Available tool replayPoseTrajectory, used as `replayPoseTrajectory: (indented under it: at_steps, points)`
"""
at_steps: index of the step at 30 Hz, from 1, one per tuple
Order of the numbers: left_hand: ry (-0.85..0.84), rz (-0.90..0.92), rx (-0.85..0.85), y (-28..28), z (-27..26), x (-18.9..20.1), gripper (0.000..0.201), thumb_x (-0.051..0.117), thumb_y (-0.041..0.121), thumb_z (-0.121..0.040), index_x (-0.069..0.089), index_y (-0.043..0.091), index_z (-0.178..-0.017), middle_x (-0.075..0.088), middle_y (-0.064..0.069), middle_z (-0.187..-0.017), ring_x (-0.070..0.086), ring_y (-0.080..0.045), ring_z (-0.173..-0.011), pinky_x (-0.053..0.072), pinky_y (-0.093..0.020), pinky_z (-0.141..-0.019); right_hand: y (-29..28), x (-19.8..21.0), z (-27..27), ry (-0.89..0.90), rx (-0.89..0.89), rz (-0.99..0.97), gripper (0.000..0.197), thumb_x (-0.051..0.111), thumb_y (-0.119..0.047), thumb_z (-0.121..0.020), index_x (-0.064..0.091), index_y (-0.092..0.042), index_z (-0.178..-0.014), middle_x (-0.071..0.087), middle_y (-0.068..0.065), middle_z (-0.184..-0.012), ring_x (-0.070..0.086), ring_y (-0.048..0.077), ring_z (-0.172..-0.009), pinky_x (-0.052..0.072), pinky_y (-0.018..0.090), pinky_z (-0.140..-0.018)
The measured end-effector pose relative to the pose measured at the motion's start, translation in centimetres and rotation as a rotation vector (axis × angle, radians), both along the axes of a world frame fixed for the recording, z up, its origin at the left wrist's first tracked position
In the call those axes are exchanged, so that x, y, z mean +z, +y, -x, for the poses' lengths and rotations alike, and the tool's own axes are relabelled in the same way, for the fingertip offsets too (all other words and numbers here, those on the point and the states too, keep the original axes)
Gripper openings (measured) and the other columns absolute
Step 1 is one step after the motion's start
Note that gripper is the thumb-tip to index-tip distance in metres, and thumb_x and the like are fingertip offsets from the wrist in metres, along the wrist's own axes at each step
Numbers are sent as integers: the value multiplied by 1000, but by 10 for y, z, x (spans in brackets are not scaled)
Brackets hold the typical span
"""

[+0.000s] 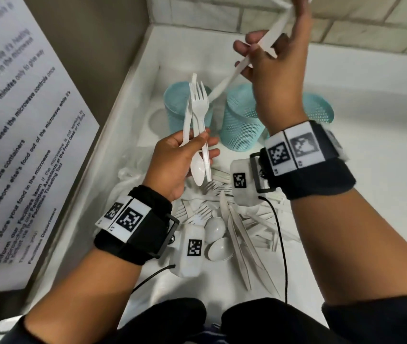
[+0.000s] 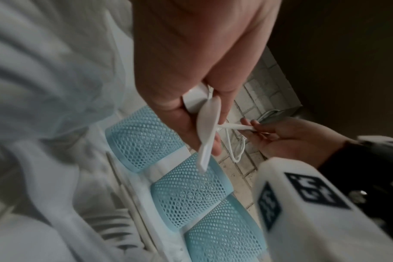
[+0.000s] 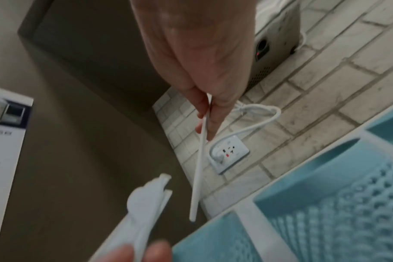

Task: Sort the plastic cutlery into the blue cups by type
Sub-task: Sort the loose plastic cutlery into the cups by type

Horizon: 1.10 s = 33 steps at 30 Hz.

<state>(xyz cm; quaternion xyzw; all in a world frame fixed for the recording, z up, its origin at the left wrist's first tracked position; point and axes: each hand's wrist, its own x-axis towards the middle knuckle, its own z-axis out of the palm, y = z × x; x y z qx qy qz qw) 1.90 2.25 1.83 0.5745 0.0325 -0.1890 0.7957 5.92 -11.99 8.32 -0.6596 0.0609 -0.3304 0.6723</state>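
Both hands holding white plastic cutlery above three blue mesh cups (image 1: 241,120).

Your left hand (image 1: 175,165) grip pinches a white fork (image 1: 199,103), spoon (image 1: 197,167) and third piece together; your right hand (image 1: 274,70) grip pinches one long white utensil (image 1: 232,75), its free end slanting below the grip toward the cups on the white worktop (image 1: 371,170).

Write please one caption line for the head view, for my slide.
Left hand holds mixed white cutlery; right hand lifts one piece above three blue mesh cups.
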Motion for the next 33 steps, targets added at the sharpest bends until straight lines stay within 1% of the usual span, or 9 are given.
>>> replayPoseTrajectory:
  at_steps: [3,5,7,11,14,18,21,27,33]
  points:
    - [1,6,43,1,0,0,9,59,12,-89,66,12,-94,74,-1,-75,71,-16,-68,57,-25,-64,16,-11,-11,-8,8,44,53,41,12,-80,34,-6,-130,55,26,-108,64,29,-85,57,39,-82]
    - [7,7,57,2,0,0,8,60,12,-88,66,12,-93,74,-1,-76,71,-16,-69,56,-25,-64,23,-23,-16,67,32,147,41,40,12,-86,40,-9,-121,62,13,-93,65,17,-79,57,39,-81]
    - [13,12,56,2,0,0,9,60,13,-88,66,11,-94,74,-1,-76,71,-16,-69,56,-25,-65,25,-34,-19,191,63,292,30,38,6,-91,46,-9,-116,64,3,-83,66,14,-81,55,31,-79]
    - [33,21,34,2,-1,2,9,61,14,-88,67,10,-93,74,-1,-77,71,-15,-71,56,-27,-69,19,-39,-19,295,77,358,29,43,-7,-95,54,-5,-121,66,7,-99,63,17,-94,51,32,-89]
    - [36,20,1,-2,-2,4,7,63,15,-86,67,10,-90,74,-1,-78,72,-17,-73,57,-28,-70,13,-28,-8,237,60,340,34,55,-21,-92,55,-8,-123,64,4,-113,59,10,-103,47,24,-93]
    - [35,39,-53,-9,-3,9,5,62,12,-86,67,10,-88,74,-1,-77,71,-18,-71,57,-28,-66,6,-12,16,272,96,394,46,70,-41,-79,55,-18,-117,62,-5,-83,57,-2,-70,44,10,-66]
    - [35,43,-117,-14,-4,12,6,61,11,-87,66,10,-90,73,-2,-77,71,-19,-71,57,-30,-69,1,-11,28,416,172,527,56,77,-39,-72,53,-18,-117,55,-9,-64,51,-5,-54,40,8,-58]
    - [70,95,-226,-19,-3,15,12,54,14,-91,65,9,-95,73,-4,-80,71,-18,-72,58,-28,-68,-15,-19,39,483,297,204,18,76,-11,-75,59,-15,-78,61,2,-67,59,13,-60,49,26,-59]
    - [111,100,-288,-21,-1,14,16,51,15,-93,64,9,-99,71,-8,-90,71,-20,-76,58,-29,-65,-21,-18,47,518,348,-35,13,58,-3,-89,52,-12,-82,66,3,-70,65,14,-61,55,29,-61]
